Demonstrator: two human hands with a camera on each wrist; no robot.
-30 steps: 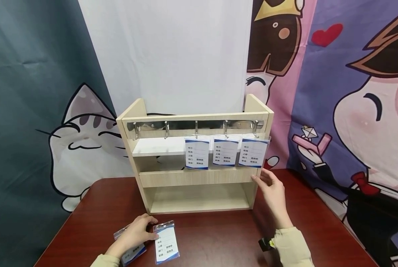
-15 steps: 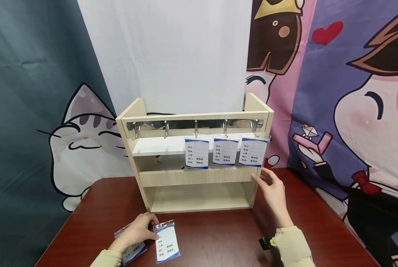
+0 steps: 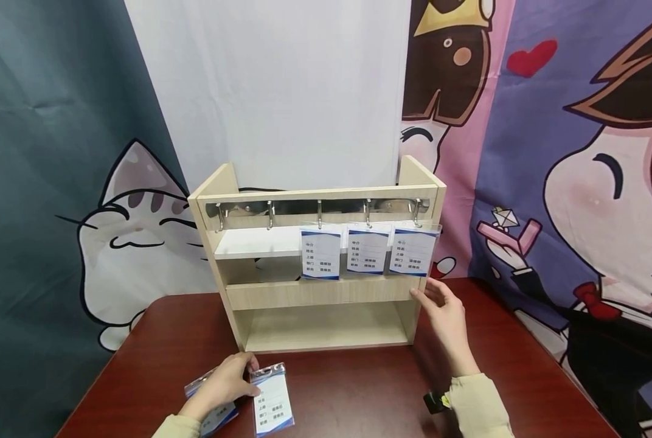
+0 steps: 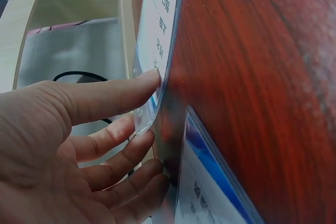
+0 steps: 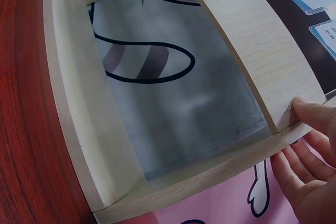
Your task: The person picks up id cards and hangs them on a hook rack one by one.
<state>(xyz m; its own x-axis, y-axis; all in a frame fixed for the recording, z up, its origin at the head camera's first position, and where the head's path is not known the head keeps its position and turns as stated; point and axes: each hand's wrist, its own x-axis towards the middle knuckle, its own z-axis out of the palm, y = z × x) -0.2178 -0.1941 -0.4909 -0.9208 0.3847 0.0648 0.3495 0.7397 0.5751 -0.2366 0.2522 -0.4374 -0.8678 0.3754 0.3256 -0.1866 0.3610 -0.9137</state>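
Left hand (image 3: pixel 222 383), thumb on the face and fingers at the clear top edge, pinching one name badge (image 3: pixel 273 403) on the red-brown table (image 3: pixel 353 395); second badge (image 3: pixel 219 418) partly hidden beneath the wrist. Right hand (image 3: pixel 446 317), thumb before and fingers bent around the side, gripping a wooden shelf (image 3: pixel 320 294); three hung badges (image 3: pixel 321 252) on its metal hooks (image 3: pixel 367 213); cloth backdrop (image 3: pixel 315 91) behind.
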